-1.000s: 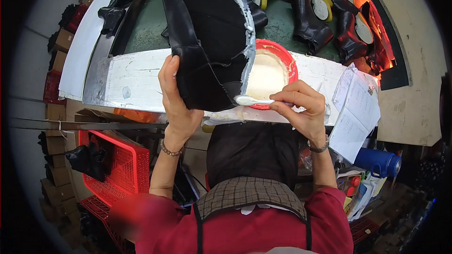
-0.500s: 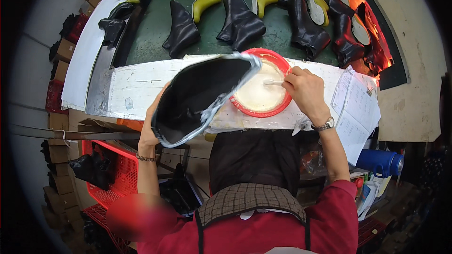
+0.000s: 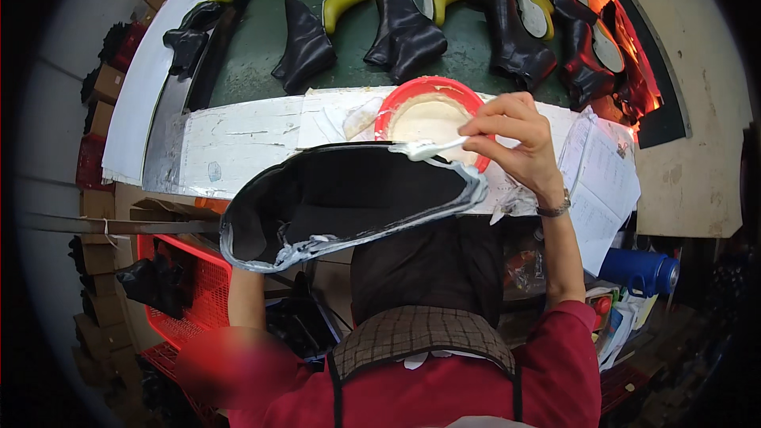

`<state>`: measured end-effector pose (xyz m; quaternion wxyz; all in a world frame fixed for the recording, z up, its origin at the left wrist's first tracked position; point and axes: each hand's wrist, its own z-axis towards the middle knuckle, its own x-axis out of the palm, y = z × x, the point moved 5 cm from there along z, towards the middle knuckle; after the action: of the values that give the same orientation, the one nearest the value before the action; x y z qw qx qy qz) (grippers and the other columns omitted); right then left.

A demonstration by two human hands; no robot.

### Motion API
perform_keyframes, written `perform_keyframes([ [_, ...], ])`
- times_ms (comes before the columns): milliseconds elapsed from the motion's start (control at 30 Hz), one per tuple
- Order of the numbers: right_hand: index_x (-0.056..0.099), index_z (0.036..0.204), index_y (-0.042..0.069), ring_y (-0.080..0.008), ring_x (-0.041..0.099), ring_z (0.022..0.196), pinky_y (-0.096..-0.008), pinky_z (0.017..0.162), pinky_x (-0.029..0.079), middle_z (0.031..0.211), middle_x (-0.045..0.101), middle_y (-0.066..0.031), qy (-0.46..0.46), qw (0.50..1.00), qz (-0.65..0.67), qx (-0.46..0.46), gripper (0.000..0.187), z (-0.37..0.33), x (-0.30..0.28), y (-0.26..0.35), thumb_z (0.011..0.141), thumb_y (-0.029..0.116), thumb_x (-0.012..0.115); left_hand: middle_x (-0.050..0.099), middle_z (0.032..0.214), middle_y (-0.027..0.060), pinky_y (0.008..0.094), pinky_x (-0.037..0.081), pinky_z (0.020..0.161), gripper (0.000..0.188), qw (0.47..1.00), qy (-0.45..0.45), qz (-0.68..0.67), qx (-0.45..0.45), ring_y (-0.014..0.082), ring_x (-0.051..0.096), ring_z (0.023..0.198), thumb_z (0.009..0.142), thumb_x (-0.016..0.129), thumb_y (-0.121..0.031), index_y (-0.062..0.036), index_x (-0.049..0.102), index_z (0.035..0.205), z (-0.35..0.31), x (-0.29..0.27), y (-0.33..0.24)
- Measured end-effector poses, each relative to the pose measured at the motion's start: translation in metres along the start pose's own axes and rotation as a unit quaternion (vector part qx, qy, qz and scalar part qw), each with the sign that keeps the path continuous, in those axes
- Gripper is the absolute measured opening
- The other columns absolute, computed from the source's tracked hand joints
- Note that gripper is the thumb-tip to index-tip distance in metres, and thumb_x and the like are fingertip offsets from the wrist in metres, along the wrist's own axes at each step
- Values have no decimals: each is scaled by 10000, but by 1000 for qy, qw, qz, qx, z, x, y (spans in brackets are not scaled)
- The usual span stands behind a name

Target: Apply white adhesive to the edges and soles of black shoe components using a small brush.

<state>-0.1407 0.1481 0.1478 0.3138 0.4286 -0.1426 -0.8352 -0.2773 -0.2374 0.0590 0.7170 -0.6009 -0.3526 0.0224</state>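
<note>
A black boot upper [image 3: 341, 198] hangs tilted in front of me, its open side facing up. Whitish paste coats much of its rim, mostly along the near edge and right end. My left forearm [image 3: 247, 297] runs up behind the upper, whose body hides the hand and fingers supporting it. My right hand [image 3: 515, 139] pinches the thin handle of a small white brush [image 3: 424, 149]. Its paste-laden head touches the far edge of the upper, near the right end. Just beyond stands a red bowl [image 3: 432, 85] holding cream-coloured paste [image 3: 428, 120].
Black boots [image 3: 404, 36] and yellow-green boots [image 3: 345, 0] lie on the green bench top [image 3: 254, 51]. Written papers [image 3: 598, 182] are at right, above a blue bottle [image 3: 642, 271]. A red basket [image 3: 210, 293] sits at lower left, with stacked cardboard boxes [image 3: 99, 269] beyond.
The brush has left the bowl and come to the upper's far edge, carrying paste. The upper has turned flatter and moved nearer me, now hiding my left hand.
</note>
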Motion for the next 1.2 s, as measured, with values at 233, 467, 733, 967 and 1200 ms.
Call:
perform_keyframes([
  [233, 791, 912, 131, -105, 596, 814, -316, 819, 335, 850, 686, 33, 62, 997, -1, 49, 159, -15, -8, -4, 771, 175, 849, 550, 1418, 160, 364, 427, 1078, 911, 999, 3, -11, -37, 254, 529, 1309, 621, 741, 158, 13, 456, 1473, 9, -3, 10],
  [467, 794, 931, 138, -104, 588, 825, -319, 837, 331, 865, 678, 36, 42, 999, -18, -13, 154, 11, -1, 9, 793, 192, 833, 589, 1372, 149, 360, 466, 1041, 932, 994, 30, -25, -104, 251, 558, 1272, 573, 747, 183, 21, 481, 1450, 38, 5, 37],
  [733, 807, 931, 132, -126, 571, 797, -323, 825, 349, 835, 676, 30, 86, 994, 7, -69, 193, 44, 8, 24, 762, 220, 841, 634, 1320, 137, 356, 510, 999, 957, 979, 61, -56, -188, 247, 592, 1229, 518, 754, 213, 29, 508, 1424, 49, 10, 80],
  [967, 809, 934, 143, -130, 570, 799, -326, 824, 348, 879, 676, 34, 112, 983, 13, -142, 190, 73, 34, 41, 775, 243, 840, 678, 1234, 182, 370, 569, 879, 897, 928, 150, -155, -304, 263, 665, 1077, 468, 729, 233, 53, 580, 1334, 43, 53, 99],
  [1200, 805, 930, 145, -149, 568, 789, -326, 847, 367, 883, 673, 27, 103, 982, 36, -153, 210, 73, 49, 38, 746, 233, 854, 694, 1197, 207, 355, 562, 832, 858, 930, 143, -162, -297, 289, 679, 1036, 467, 751, 166, 63, 600, 1305, 44, 68, 89],
])
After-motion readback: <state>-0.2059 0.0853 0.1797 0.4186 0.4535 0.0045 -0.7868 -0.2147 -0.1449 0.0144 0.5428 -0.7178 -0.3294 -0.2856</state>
